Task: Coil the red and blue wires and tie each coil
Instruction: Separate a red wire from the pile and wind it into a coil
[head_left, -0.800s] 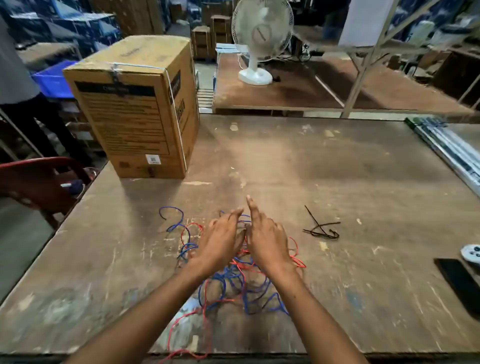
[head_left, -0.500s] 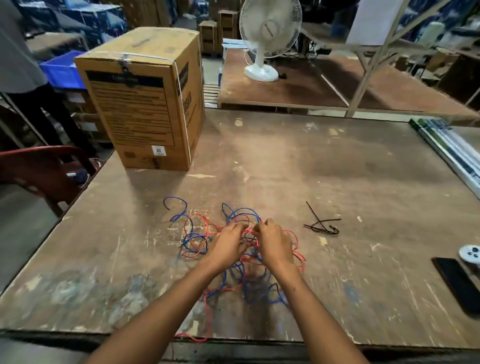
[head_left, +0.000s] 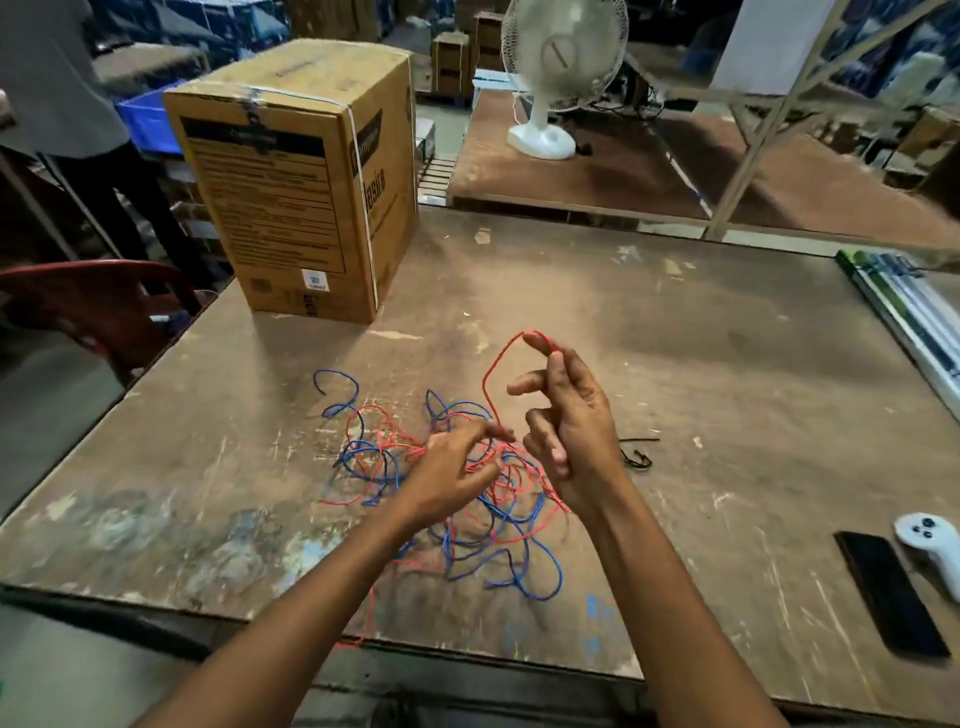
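Right hand (head_left: 569, 415) now up off the pile w/ a loop of red wire (head_left: 493, 379) hooked over its raised fingers; half a sec ago both hands were down in the tangle, so the red's being teased out, coiling not yet begun. Left hand (head_left: 452, 475) low in the heap, fingertips pinching red strands. Blue wire (head_left: 519, 577) lies snarled on the table (head_left: 675, 338). Count: 1 red, 1 blue, a few black ties (head_left: 638, 457) just right, 1 cardboard box (head_left: 296, 182).

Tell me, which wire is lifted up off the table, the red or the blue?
The red wire: it loops over the right hand's raised finger. The blue wire lies flat.
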